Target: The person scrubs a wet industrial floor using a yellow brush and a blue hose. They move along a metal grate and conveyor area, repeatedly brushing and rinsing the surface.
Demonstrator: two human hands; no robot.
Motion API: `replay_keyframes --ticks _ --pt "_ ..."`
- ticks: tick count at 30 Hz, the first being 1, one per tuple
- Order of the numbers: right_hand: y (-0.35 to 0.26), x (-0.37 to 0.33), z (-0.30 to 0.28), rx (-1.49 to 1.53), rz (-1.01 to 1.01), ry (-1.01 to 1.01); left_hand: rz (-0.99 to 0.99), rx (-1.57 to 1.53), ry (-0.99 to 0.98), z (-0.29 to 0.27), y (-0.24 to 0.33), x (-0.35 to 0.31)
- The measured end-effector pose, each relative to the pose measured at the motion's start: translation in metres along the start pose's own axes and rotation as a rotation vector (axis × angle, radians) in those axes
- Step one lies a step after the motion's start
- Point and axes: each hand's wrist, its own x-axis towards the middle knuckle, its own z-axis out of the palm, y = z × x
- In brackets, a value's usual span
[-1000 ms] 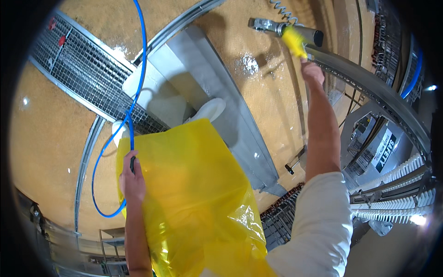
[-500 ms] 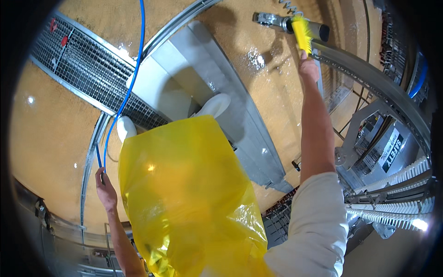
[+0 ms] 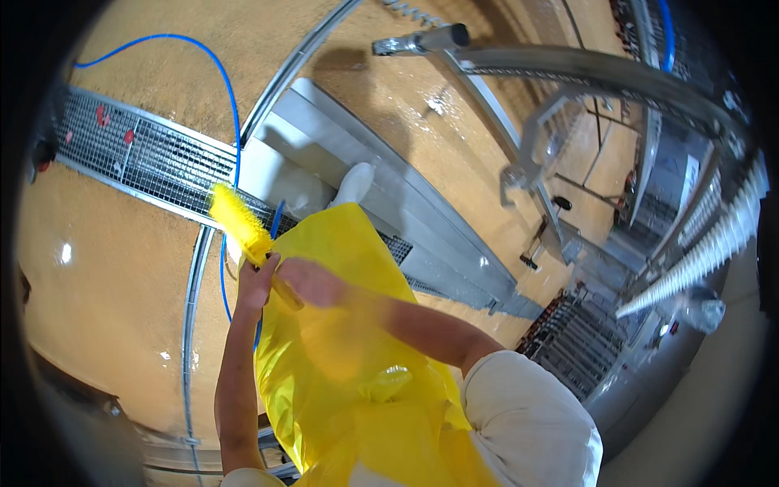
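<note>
A yellow brush [image 3: 242, 221] with upright bristles points up and left in front of my apron. My left hand [image 3: 255, 286] is closed around the neck of the brush, with the blue hose [image 3: 230, 105] running through or right beside the same grip. On the other side of the handle [image 3: 287, 295] is my right hand [image 3: 312, 284], smeared by motion. Whether its fingers still touch the handle cannot be made out. A yellow plastic apron [image 3: 349, 268] covers my front, and a white boot [image 3: 355, 183] shows beyond it.
A metal drain grating [image 3: 154, 154] crosses the wet tan floor [image 3: 105, 243] at left, with red bits on it. Sloped steel plates [image 3: 365, 146] lie ahead. To the right are a curved steel frame [image 3: 584, 65] and a white toothed conveyor belt [image 3: 698, 243].
My right hand has come down from the steel frame at upper right, bringing the brush to my left hand. My left hand has moved right and inward with the hose.
</note>
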Motion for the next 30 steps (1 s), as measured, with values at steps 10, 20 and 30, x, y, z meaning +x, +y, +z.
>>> replay_keyframes --ticks 10,20,30 --pt "-0.038 -0.052 -0.170 1.085 0.490 0.849 0.318 0.035 -0.725 0.115 0.039 -0.133" --pt "-0.132 -0.137 -0.324 0.537 0.365 1.459 0.501 0.282 -0.921 0.149 0.073 -0.175" --pt "-0.107 -0.171 -0.322 0.907 0.441 1.288 0.490 0.241 -1.020 0.107 0.040 -0.194"
